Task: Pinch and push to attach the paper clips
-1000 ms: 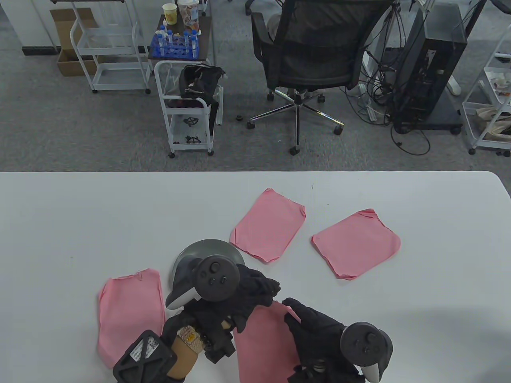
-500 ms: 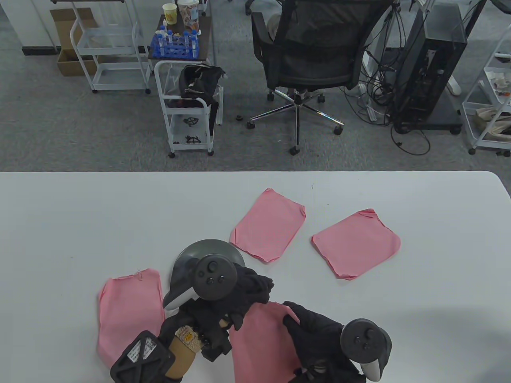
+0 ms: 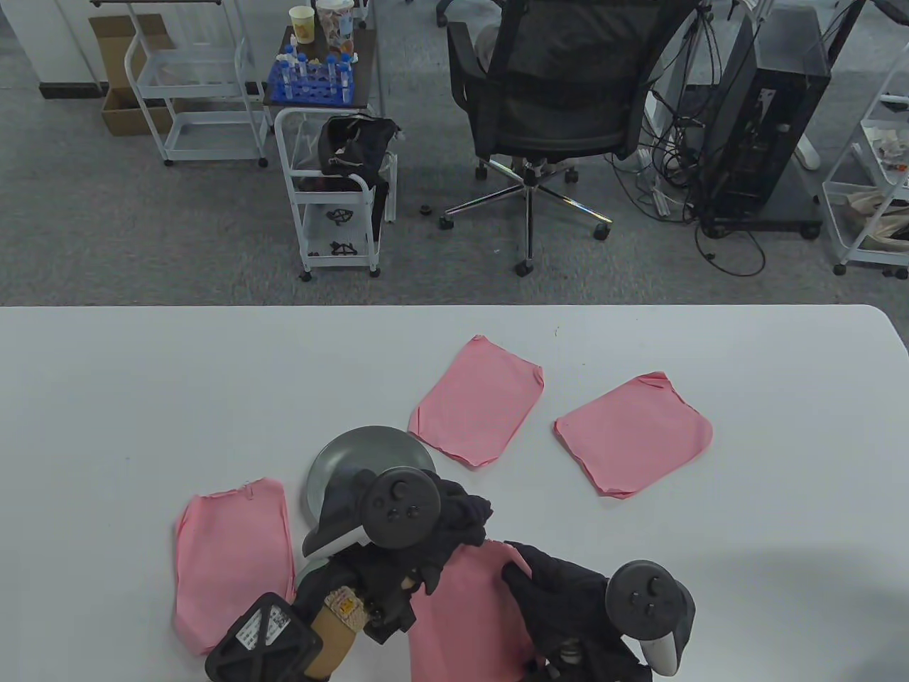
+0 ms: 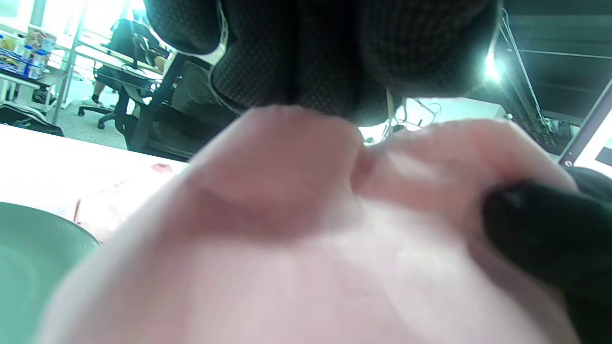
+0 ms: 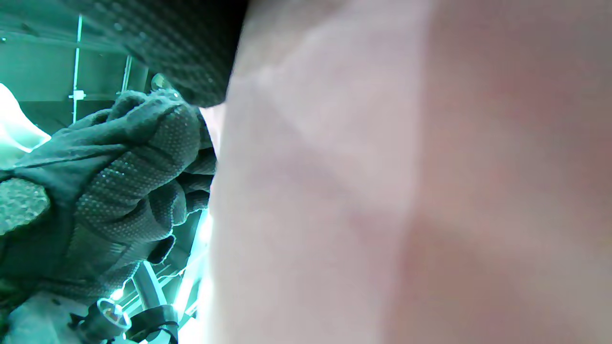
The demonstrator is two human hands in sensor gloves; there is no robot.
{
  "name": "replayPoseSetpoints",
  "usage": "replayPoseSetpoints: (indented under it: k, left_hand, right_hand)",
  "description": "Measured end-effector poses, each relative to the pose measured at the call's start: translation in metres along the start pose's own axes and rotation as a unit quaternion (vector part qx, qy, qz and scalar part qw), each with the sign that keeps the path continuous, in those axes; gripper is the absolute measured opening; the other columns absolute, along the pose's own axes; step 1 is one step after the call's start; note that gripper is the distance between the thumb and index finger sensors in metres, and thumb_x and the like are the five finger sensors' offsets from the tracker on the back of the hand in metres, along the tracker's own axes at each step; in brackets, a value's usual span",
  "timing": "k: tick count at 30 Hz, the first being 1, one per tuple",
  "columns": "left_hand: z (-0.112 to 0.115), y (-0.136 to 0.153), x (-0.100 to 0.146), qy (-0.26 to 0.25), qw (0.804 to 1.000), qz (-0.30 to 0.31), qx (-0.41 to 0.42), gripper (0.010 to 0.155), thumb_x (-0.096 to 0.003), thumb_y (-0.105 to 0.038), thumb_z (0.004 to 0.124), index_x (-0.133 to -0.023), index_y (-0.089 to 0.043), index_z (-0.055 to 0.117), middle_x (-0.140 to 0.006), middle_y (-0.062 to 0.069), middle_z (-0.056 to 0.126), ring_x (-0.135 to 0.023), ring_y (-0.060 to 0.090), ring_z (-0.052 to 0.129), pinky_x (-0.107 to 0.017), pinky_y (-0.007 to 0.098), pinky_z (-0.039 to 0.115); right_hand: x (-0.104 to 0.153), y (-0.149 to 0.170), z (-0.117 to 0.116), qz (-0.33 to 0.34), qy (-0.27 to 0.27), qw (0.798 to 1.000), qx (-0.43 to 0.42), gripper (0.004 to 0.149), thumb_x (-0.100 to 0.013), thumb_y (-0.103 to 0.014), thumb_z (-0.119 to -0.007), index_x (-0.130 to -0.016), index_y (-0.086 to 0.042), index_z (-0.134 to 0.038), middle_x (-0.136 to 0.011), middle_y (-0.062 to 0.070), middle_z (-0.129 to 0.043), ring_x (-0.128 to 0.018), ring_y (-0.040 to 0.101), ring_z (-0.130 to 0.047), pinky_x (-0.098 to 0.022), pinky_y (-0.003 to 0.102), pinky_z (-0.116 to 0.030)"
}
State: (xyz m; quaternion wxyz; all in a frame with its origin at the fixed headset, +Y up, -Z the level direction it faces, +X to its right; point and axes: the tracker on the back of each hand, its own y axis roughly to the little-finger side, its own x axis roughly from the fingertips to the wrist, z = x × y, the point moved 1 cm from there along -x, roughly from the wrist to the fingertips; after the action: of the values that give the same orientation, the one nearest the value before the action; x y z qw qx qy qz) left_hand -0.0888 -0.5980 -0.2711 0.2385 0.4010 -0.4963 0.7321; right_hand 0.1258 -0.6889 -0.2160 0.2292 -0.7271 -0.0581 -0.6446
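A pink paper stack lies at the near edge of the table between my hands. My left hand sits at its far edge, fingers curled over that edge. In the left wrist view the left fingers close down on the top of the pink stack, which bulges up. My right hand grips the stack's right side; one of its fingertips presses the paper. The right wrist view shows the paper close up beside the left glove. No paper clip shows in any view.
A grey round dish sits just beyond my left hand, also in the left wrist view. Three more pink stacks lie on the white table: near left, middle, right. The near table edge is close.
My left hand has shifted a little nearer and to the right, uncovering more of the dish. The pink stack between my hands has slid slightly left. My right hand barely moved.
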Motion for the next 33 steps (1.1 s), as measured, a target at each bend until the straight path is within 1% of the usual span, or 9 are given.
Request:
replayPoseSetpoints:
  k: [11,14,16,18,21,25,27,29,33]
  left_hand:
    - [0.005,-0.002,0.0,0.009,1.0,0.009,-0.003,0.042,-0.0347,-0.044,0.087,-0.071,-0.027,0.1,-0.07,-0.001,0.105,-0.066,0.022,0.101,-0.062,0.049,0.074]
    - [0.012,0.001,-0.002,0.029,0.999,0.007,0.022,0.042,-0.0353,-0.044,0.086,-0.072,-0.028,0.099,-0.07,0.0,0.104,-0.066,0.022,0.101,-0.062,0.049,0.073]
    - [0.014,0.005,-0.004,0.037,0.998,0.004,0.042,0.042,-0.0358,-0.044,0.085,-0.072,-0.027,0.098,-0.069,0.0,0.104,-0.064,0.022,0.101,-0.061,0.048,0.074]
    - [0.018,0.008,-0.004,0.054,0.997,0.004,0.052,0.042,-0.0367,-0.044,0.083,-0.072,-0.027,0.097,-0.067,0.001,0.104,-0.061,0.021,0.101,-0.061,0.048,0.074]
    - [0.025,0.004,-0.003,0.051,0.998,0.01,0.044,0.042,-0.0368,-0.044,0.081,-0.071,-0.027,0.097,-0.064,-0.001,0.103,-0.058,0.019,0.101,-0.06,0.047,0.075]
    - [0.033,-0.001,-0.002,0.037,0.999,0.0,0.018,0.042,-0.0367,-0.045,0.082,-0.07,-0.025,0.097,-0.061,-0.002,0.105,-0.056,0.018,0.103,-0.058,0.046,0.078]
    - [0.033,0.003,-0.003,0.048,0.997,0.003,0.068,0.043,-0.036,-0.046,0.083,-0.069,-0.024,0.099,-0.06,-0.001,0.107,-0.054,0.018,0.105,-0.057,0.046,0.079]
    - [0.032,0.009,-0.004,0.071,0.988,-0.018,0.133,0.043,-0.0371,-0.044,0.084,-0.071,-0.021,0.098,-0.061,0.001,0.106,-0.056,0.021,0.104,-0.058,0.047,0.077]
    - [0.028,0.011,-0.003,0.073,0.989,-0.028,0.126,0.043,-0.0369,-0.045,0.084,-0.071,-0.022,0.099,-0.063,0.001,0.106,-0.058,0.021,0.103,-0.059,0.047,0.076]
  right_hand:
    - [0.0,0.001,0.0,-0.012,0.003,1.0,-0.005,0.04,-0.042,-0.034,-0.079,-0.072,-0.008,-0.083,-0.042,0.004,-0.104,-0.026,0.023,-0.105,-0.047,0.044,-0.083]
    - [0.0,0.002,-0.002,-0.014,-0.007,0.999,-0.032,0.04,-0.043,-0.034,-0.079,-0.073,-0.008,-0.082,-0.043,0.004,-0.103,-0.027,0.024,-0.105,-0.047,0.044,-0.082]
    - [-0.001,0.004,-0.002,-0.015,-0.005,1.0,-0.023,0.04,-0.043,-0.034,-0.079,-0.074,-0.009,-0.081,-0.046,0.003,-0.103,-0.031,0.025,-0.105,-0.049,0.045,-0.081]
    - [-0.002,0.006,-0.004,-0.024,-0.022,0.999,-0.017,0.041,-0.043,-0.036,-0.078,-0.077,-0.013,-0.078,-0.057,0.005,-0.1,-0.043,0.029,-0.103,-0.053,0.049,-0.077]
    - [-0.003,0.008,-0.009,-0.033,-0.033,0.999,-0.028,0.051,-0.041,-0.047,-0.08,-0.081,-0.014,-0.075,-0.066,0.006,-0.097,-0.051,0.032,-0.101,-0.055,0.051,-0.074]
    - [-0.001,0.007,-0.009,-0.037,0.003,0.999,-0.003,0.048,-0.04,-0.044,-0.083,-0.074,-0.011,-0.079,-0.056,0.004,-0.101,-0.042,0.028,-0.104,-0.052,0.048,-0.079]
    - [-0.001,0.006,-0.006,-0.032,0.016,0.999,0.005,0.042,-0.041,-0.042,-0.083,-0.072,-0.013,-0.082,-0.052,0.002,-0.102,-0.038,0.025,-0.105,-0.051,0.046,-0.08]
    - [-0.001,0.004,-0.005,-0.025,0.021,0.999,-0.001,0.041,-0.041,-0.04,-0.083,-0.071,-0.013,-0.083,-0.047,0.001,-0.102,-0.033,0.024,-0.104,-0.05,0.045,-0.08]
    - [0.0,-0.001,-0.006,-0.014,0.025,0.999,0.023,0.041,-0.041,-0.039,-0.084,-0.069,-0.009,-0.083,-0.041,0.001,-0.102,-0.027,0.022,-0.104,-0.048,0.043,-0.082]
